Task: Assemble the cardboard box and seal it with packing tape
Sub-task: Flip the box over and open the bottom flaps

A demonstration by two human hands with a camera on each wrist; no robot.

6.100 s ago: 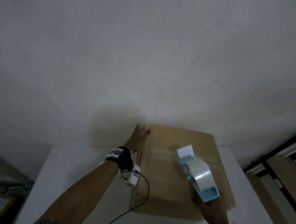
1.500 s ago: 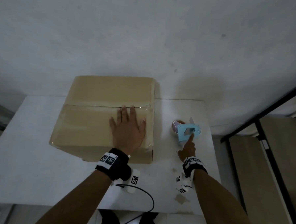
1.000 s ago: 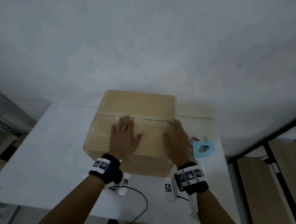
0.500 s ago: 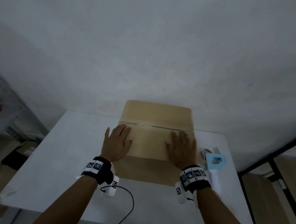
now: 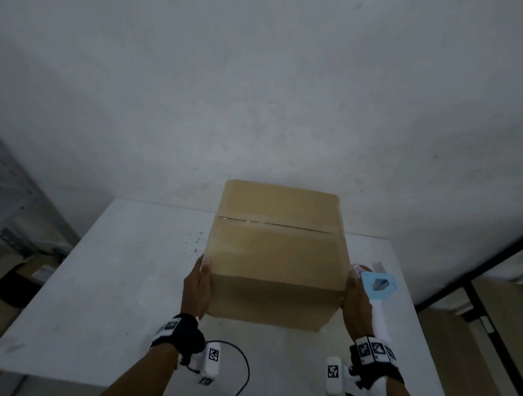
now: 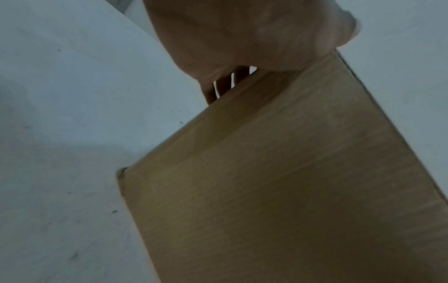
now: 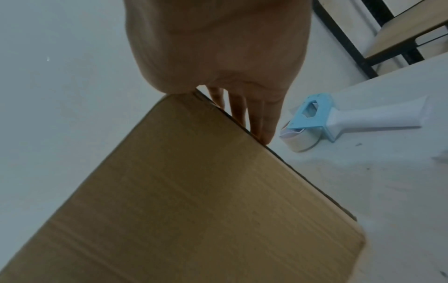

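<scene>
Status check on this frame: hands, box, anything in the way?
Left hand and right hand flat against opposite sides of the box, thumbs at its top edge. Top seam taped shut. Tape gun lies on the table right of the box, apart from it.

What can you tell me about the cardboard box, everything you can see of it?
The cardboard box is plain brown corrugated card, assembled and closed, its two top flaps meeting at a seam that shines as if under clear tape. It stands on the white table near the wall. The left hand and right hand hold its two sides, thumbs at the near top corners. The blue tape dispenser lies beside it, apart.
</scene>
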